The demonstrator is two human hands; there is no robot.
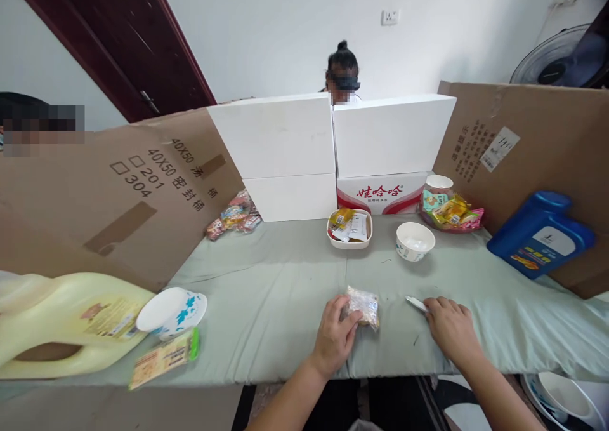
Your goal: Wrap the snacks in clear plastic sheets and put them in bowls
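Observation:
My left hand (334, 336) rests on the pale green table cover (266, 291), fingers touching the left side of a small clear snack packet (364, 304) that lies flat. My right hand (450, 329) lies palm down to the right, fingertips on a small white object (417, 303); what it is I cannot tell. Beyond the hands stand a white square dish of sachets (349, 228) and an empty white bowl (415, 240).
Cardboard walls (118, 196) and white boxes (285, 145) fence the table; a person sits behind them. A yellow jug (57, 323), lidded bowl (171, 310) and packet (164, 358) lie left; a blue jug (542, 234) and pink snack plate (451, 218) right. Wrapped snacks (233, 218) sit by the boxes.

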